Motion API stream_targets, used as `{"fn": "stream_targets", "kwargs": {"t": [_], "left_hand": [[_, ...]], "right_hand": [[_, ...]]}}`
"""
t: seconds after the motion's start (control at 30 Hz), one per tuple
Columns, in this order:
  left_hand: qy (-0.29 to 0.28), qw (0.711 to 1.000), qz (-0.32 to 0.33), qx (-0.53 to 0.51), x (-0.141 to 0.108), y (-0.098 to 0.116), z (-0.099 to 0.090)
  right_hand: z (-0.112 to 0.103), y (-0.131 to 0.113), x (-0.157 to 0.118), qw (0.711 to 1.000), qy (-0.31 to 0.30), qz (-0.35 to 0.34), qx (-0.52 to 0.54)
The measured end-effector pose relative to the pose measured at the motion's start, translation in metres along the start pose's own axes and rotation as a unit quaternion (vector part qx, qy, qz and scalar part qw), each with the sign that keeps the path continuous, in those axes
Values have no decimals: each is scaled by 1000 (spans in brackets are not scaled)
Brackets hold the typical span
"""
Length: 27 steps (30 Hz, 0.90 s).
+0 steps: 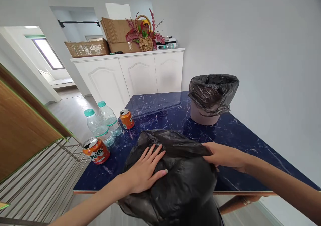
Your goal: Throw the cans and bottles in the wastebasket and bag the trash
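Crinkled, bulging black plastic bag (185,182) against both hands (144,172)

Soft brightness, glaring white window (49,53)

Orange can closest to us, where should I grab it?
Probably around its middle, from the near right side: the front orange can stands upright, its round wall facing bare tabletop there, while bottles stand close behind. Its top looks open, so keep it level.
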<state>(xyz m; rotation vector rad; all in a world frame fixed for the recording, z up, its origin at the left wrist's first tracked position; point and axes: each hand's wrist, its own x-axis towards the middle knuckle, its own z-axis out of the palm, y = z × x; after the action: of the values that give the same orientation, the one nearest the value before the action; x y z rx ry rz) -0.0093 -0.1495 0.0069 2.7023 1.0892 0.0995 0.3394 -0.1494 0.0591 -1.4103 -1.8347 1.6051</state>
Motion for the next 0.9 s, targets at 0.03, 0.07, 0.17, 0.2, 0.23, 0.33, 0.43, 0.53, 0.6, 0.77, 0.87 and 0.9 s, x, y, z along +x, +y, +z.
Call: {"fn": "stream_targets", "kwargs": {"t": [0.03,0.07,0.17,0.2,0.23,0.33,0.43,0.53,0.6,0.77,0.87,0.9], "left_hand": [[3,1000,7,11,1,-9,-1],[7,1000,9,24,3,-18,-3],[16,998,-2,60,8,-48,-16],[16,997,-12,70,9,-56,-21],[17,996,-24,78,9,-63,-25],[66,992,-58,93,8,-63,-33],[173,982,-42,58,2,-27,-35],[239,971,24,-1,-9,26,-32],[186,977,107,-4,-16,55,-27],[65,989,100,90,-29,68,-12],[22,996,75,44,-39,56,-19],[12,997,67,27,-43,52,-24]], "right_hand": [[-1,0,-1,999,34,-21,-24],[-4,0,-1,994,83,-46,-53],[-17,-1,-7,965,205,-107,-122],[-21,-1,-10,963,214,-110,-122],[-25,-1,-13,968,202,-97,-110],[-35,4,-20,993,107,-18,-48],[-38,15,-21,997,70,37,-4],[-34,22,-12,995,89,37,9],[-29,24,-2,996,89,14,-5],[-21,19,16,987,152,-22,-48],[-25,12,11,972,225,-55,-46],[-28,10,7,966,246,-66,-32]]}}
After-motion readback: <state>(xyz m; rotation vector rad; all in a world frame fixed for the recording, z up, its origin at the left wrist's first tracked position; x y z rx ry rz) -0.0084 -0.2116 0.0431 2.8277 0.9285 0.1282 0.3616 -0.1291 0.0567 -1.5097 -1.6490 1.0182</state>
